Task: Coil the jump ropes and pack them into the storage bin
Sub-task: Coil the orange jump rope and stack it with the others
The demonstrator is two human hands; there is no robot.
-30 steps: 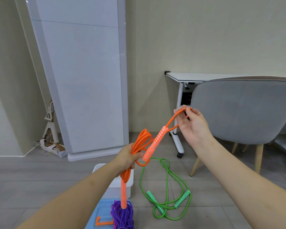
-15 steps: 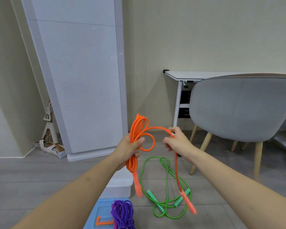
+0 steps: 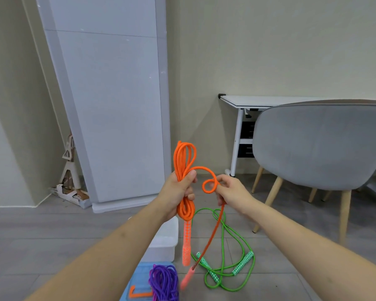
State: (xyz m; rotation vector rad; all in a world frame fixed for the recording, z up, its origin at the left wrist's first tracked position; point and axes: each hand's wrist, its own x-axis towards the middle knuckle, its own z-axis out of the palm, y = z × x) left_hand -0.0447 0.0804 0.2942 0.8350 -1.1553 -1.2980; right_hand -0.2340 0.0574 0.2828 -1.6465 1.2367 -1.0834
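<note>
Left hand [image 3: 178, 192]: I see it fisted round the orange jump rope [image 3: 183, 170], coils bunched upright.
Right hand [image 3: 230, 192]: I see fingers pinching a small loop of that rope's loose end.
Room: open floor below; grey chair [image 3: 319, 144] close on the right.
Other ropes: green jump rope [image 3: 237, 246] sprawled on the floor; purple jump rope [image 3: 164, 283] coiled on a blue lid [image 3: 139, 281].
Storage bin [image 3: 167, 240]: white plastic, under my left forearm.
</note>
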